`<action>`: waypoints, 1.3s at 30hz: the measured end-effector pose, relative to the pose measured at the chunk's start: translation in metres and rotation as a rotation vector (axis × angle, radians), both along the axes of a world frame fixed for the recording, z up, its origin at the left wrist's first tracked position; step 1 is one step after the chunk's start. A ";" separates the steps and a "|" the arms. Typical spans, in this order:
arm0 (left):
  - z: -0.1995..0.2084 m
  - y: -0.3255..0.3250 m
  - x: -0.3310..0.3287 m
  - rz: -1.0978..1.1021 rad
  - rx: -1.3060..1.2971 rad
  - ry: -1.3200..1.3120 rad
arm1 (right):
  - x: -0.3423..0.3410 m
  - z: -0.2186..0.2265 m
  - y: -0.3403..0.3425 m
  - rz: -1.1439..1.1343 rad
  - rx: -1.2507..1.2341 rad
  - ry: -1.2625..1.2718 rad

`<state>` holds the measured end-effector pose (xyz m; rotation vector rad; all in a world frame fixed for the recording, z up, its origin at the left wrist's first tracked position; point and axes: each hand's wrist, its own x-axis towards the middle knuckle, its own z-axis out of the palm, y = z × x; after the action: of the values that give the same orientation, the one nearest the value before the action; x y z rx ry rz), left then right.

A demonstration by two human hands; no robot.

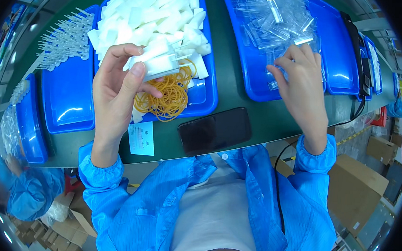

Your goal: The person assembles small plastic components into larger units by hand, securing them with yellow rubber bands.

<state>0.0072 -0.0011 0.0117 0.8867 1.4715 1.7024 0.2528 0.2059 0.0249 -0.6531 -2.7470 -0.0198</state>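
Observation:
My left hand [120, 73] is closed, with thumb and fingers gripping a white block [161, 66] with clear plastic at its end. Thin pale prongs stick out from the block's right side. Beneath it, a heap of yellow rubber bands [170, 95] lies at the near end of a blue tray [207, 95] piled with white foam-like pieces [148, 14]. My right hand [304, 81] reaches into another blue tray [254, 89] of clear plastic pieces [273, 23]. Its fingers are bent and its thumb is apart from them; no held piece shows. Some fingertips are hidden.
A black phone [215, 130] and a printed paper slip [141, 138] lie along the green table's near edge. Left are a blue tray [67, 102] and rows of pale thin-stemmed parts [67, 41]. Cartons [355, 190] stand at right; another person [33, 190] is at lower left.

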 end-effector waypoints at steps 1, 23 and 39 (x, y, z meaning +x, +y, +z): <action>-0.001 0.001 0.000 -0.005 0.003 -0.004 | -0.002 -0.003 -0.003 -0.039 0.044 -0.025; -0.001 0.002 0.006 -0.065 0.029 0.065 | -0.019 0.025 -0.018 0.064 -0.226 0.409; -0.010 0.005 0.009 -0.016 0.037 0.419 | -0.063 -0.007 -0.033 0.331 -0.955 0.621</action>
<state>0.0163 0.0036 0.0018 1.3323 1.6950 1.5993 0.1900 0.1732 0.0181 -0.2983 -2.0830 1.3679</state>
